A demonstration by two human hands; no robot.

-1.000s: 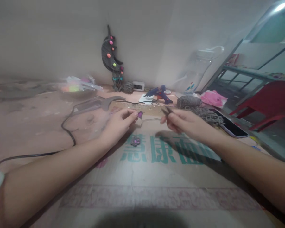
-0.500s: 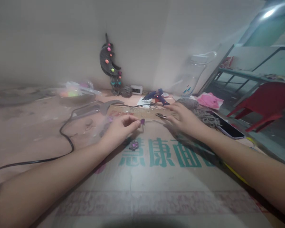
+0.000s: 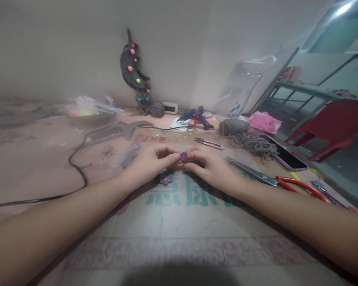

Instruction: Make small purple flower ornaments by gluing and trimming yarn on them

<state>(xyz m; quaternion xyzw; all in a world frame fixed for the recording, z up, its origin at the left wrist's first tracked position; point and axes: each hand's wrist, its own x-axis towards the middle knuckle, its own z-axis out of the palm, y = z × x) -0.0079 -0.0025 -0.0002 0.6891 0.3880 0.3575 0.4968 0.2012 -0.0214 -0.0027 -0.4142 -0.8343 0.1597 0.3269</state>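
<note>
My left hand pinches a small purple piece between thumb and fingertips. Opposite it, the fingertips of my right hand close on the right side of the same piece, partly covering it. What the piece is made of is too small to tell. Just below my left hand a little grey and purple flower lies on the printed board. Beyond my right hand rest pink-handled thread snips. Large red-handled scissors lie beside my right forearm.
A blue glue gun stands at the back, its black cable running left. Grey yarn, a phone and a clear jug are at right. A grey crescent ornament leans on the wall. More flowers lie left.
My right hand has come away from the thread snips, leaving them on the board, and moved left to the purple piece. The red-handled scissors now show beside my forearm.
</note>
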